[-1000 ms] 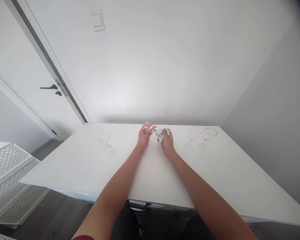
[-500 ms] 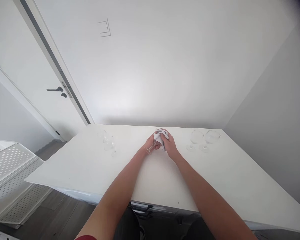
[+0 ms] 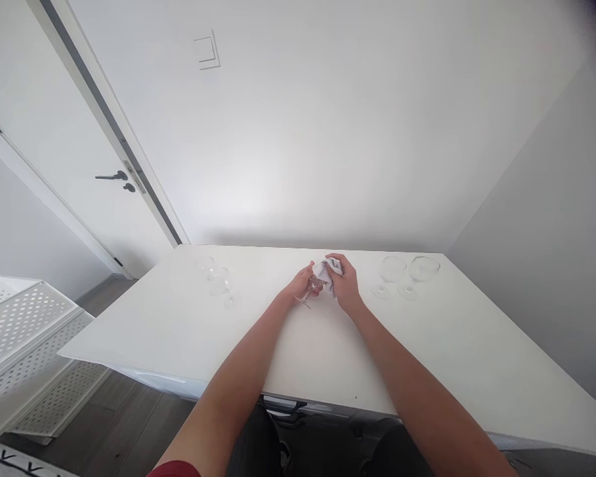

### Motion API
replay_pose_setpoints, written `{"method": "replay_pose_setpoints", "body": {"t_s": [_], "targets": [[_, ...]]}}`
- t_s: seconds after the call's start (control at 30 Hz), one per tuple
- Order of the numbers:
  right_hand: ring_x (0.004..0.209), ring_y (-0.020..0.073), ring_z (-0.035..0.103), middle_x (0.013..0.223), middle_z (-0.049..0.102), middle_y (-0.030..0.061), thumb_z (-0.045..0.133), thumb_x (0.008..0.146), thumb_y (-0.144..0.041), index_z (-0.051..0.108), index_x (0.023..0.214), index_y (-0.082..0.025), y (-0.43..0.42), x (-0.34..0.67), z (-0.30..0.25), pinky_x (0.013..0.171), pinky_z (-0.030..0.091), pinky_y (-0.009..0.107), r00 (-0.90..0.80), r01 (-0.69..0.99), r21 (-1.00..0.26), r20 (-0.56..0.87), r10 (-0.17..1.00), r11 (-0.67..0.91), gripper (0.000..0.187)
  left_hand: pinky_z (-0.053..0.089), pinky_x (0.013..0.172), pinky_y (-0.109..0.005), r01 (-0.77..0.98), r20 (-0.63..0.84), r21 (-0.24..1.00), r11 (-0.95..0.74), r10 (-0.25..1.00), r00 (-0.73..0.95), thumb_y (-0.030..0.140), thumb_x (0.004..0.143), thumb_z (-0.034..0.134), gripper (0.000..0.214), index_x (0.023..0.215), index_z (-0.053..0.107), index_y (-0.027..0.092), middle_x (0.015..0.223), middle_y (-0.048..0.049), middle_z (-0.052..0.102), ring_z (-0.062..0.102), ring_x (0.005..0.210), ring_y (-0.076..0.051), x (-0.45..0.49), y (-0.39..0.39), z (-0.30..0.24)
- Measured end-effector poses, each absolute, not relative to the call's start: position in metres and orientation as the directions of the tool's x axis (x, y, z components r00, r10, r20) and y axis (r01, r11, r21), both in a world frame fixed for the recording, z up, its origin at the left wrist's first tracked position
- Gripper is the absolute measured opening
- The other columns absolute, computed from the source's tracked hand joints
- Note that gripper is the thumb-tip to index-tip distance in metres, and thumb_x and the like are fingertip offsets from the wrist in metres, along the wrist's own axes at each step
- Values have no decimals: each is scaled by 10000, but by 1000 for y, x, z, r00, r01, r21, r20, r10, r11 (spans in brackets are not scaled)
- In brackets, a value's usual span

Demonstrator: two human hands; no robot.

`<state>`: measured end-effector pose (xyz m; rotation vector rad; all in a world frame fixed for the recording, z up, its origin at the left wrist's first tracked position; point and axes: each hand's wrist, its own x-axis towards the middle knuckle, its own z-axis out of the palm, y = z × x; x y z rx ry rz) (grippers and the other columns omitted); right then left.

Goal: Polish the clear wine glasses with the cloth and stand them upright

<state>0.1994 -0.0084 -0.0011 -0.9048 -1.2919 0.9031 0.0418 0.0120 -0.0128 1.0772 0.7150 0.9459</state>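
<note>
Above the middle of the white table (image 3: 328, 351), my left hand (image 3: 298, 283) is closed around the bowl of a stemmed wine glass (image 3: 312, 289). The glass is tilted, its stem and foot pointing down toward me on the left. My right hand (image 3: 346, 281) grips a whitish cloth (image 3: 328, 271), bunched against the glass's rim end. The cloth and fingers hide part of the bowl.
Two stemmed glasses stand at the right, a nearer one (image 3: 393, 269) and one beside it (image 3: 424, 269). More clear glasses (image 3: 219, 281) stand at the left. A white perforated rack (image 3: 34, 318) is left of the table; a wall rises behind.
My right hand with the cloth has shifted slightly right, showing more of the glass's bowl. The glass has turned, its foot now lower and further right. The view has moved a little.
</note>
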Motion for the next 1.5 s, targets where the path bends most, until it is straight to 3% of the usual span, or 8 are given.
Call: {"method": "replay_pose_setpoints", "body": {"t_s": [0.17, 0.43, 0.7, 0.83, 1.0, 1.13, 1.3, 1.5], "targets": [[778, 141, 548, 912, 612, -17, 686, 872, -429, 636, 1071, -247, -8, 200, -4, 693, 440, 258, 263, -85, -913, 365, 893, 398, 274, 539, 667, -335, -119, -88, 980, 163, 876, 474, 633, 787, 813, 595, 1116, 680, 156, 1093, -176, 767, 718, 736, -190, 33, -15, -3], [741, 123, 505, 828, 558, -40, 711, 860, -552, 608, 978, -222, -30, 180, 2, 682, 425, 223, 94, -244, -914, 311, 946, 325, 366, 506, 600, -321, 193, 111, 974, -123, 991, 68, 589, 904, 653, 398, 814, 628, 202, 672, -16, 662, 575, 546, -144, 22, -94, -29], [831, 155, 649, 973, 695, 24, 715, 803, -616, 633, 1026, -228, -75, 160, -6, 737, 527, 248, 177, -510, -849, 52, 983, 137, 455, 506, 812, -337, 107, 277, 956, -273, 960, -31, 560, 963, 587, 376, 932, 721, 210, 982, -81, 721, 672, 933, -212, 16, -100, -20], [798, 161, 638, 874, 703, 12, 734, 777, -525, 675, 970, -212, -95, 149, -15, 745, 521, 256, -101, -290, -930, 263, 959, 225, 372, 488, 811, -319, 149, 386, 917, -370, 917, -101, 493, 861, 728, 278, 810, 764, 223, 965, -57, 604, 590, 920, -203, 12, -95, -21], [754, 153, 544, 793, 633, -15, 580, 800, -359, 630, 832, -206, -102, 159, -23, 727, 458, 241, 89, -50, -941, 330, 940, 335, 164, 478, 868, -338, 57, 357, 934, -354, 933, -49, 527, 872, 715, 342, 738, 725, 213, 1017, -65, 649, 609, 977, -217, 8, -96, -20], [754, 162, 552, 849, 633, -1, 453, 806, -280, 664, 949, -212, -110, 173, -25, 732, 462, 256, 65, 69, -928, 369, 927, 365, 263, 461, 956, -360, 26, 332, 943, -331, 933, -142, 576, 900, 660, 441, 663, 647, 204, 1059, -86, 716, 626, 1135, -252, 5, -96, -21], [700, 133, 553, 1237, 633, 61, 511, 820, -220, 703, 931, -209, -128, 165, -28, 687, 455, 276, -258, 624, -610, 428, 866, 488, 222, 478, 803, -347, 62, 293, 956, -288, 949, -113, 498, 822, 759, 284, 792, 761, 216, 1050, -73, 741, 643, 919, -216, 6, -94, -26], [973, 192, 676, 1446, 611, 24, 493, 859, -154, 617, 1409, -319, -134, 157, -24, 743, 503, 284, -393, 769, -400, 319, 863, 498, 587, 513, 876, -375, 75, 262, 964, -255, 960, -98, 486, 806, 771, 270, 864, 810, 226, 1157, -107, 761, 673, 1082, -259, 6, -92, -28]]}}
